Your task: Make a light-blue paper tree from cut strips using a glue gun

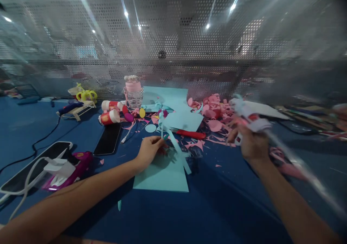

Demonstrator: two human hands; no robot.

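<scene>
Pinching a teal paper strip (173,143) upright to steady it, the left hand (148,153) worked over a teal sheet (162,177); the right hand (252,143) gripped a blurred white tube (248,114).

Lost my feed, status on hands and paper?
Left hand pinching light-blue paper strip over light-blue paper sheet. Right hand gripping blurred white-pink object. Pink paper scraps behind.

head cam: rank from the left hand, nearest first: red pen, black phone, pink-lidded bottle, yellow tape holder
From the left hand:
1. Red pen, just to its right, among the pink scraps.
2. Black phone, to its left, flat on the table.
3. Pink-lidded bottle, behind, near the mesh wall.
4. Yellow tape holder, far back left.
</scene>
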